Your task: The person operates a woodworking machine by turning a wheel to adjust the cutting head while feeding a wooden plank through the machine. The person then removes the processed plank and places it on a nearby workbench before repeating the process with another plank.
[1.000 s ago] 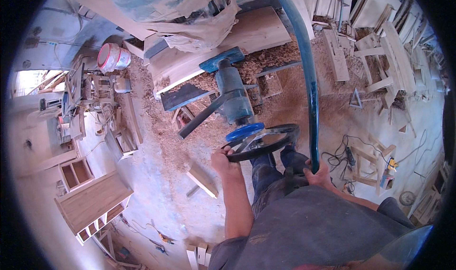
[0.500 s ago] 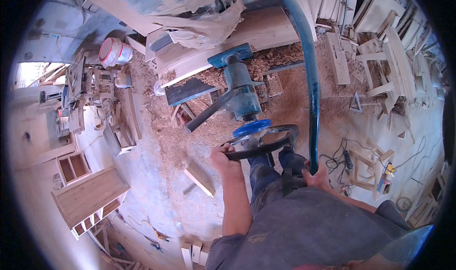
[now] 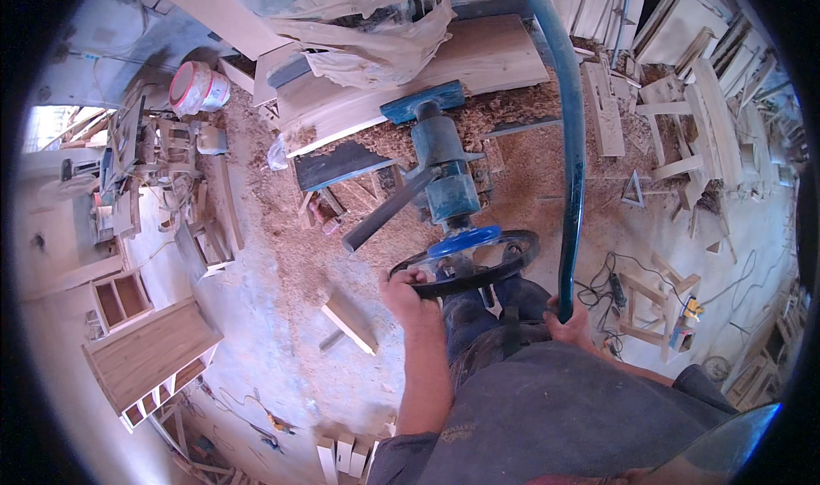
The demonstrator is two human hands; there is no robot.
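My left hand [image 3: 408, 295] is closed around the near left rim of a black handwheel [image 3: 468, 283]. A blue ring [image 3: 464, 241] sits just above the wheel, on the shaft of a worn blue-green machine column [image 3: 450, 193]. From that column a dark lever [image 3: 389, 212] sticks out to the left. My right hand [image 3: 570, 322] is wrapped around the low end of a long, curved teal bar [image 3: 571, 190], which rises past the right side of the machine. A pale wooden board [image 3: 491, 51] lies on the machine beyond the column.
Wood shavings [image 3: 295, 229] cover the floor around the machine. A loose wood block [image 3: 349, 322] lies left of my legs. Corded tools and a small wooden frame [image 3: 645, 301] stand at right. A wooden cabinet [image 3: 154, 348] is at left, a bucket [image 3: 198, 89] at far left.
The view has shifted slightly, so the machine appears a little lower and further right. My left hand now sits slightly nearer along the wheel's rim. My right hand keeps its hold on the bar.
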